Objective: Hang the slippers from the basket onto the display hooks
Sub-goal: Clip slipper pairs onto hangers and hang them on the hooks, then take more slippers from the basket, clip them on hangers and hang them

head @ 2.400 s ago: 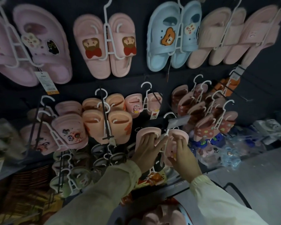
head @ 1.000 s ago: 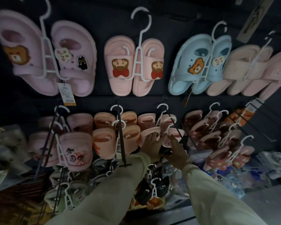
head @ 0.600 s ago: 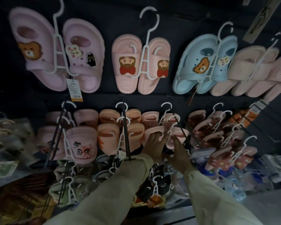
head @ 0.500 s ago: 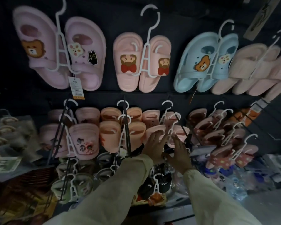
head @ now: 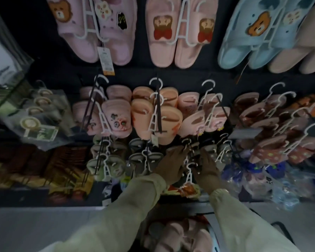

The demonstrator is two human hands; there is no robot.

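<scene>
At bottom centre, the basket (head: 212, 234) holds pale pink slippers (head: 178, 235), their number unclear. Above it, the left hand (head: 171, 165) and right hand (head: 208, 167) reach among dark hung pairs (head: 223, 149); blur hides whether either grips. One pink pair (head: 204, 120) with cartoon charms hangs mid-frame. One price tag (head: 105, 60), upper left, is unreadable.

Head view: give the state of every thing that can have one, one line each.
left grip, reaches into the bottom row; hold too blurred to tell
right grip, fingers straight, holding nothing
pink pair, hanging on a display hook
basket, on the floor, not empty
pink slippers, lying in the basket, not yet hung
</scene>
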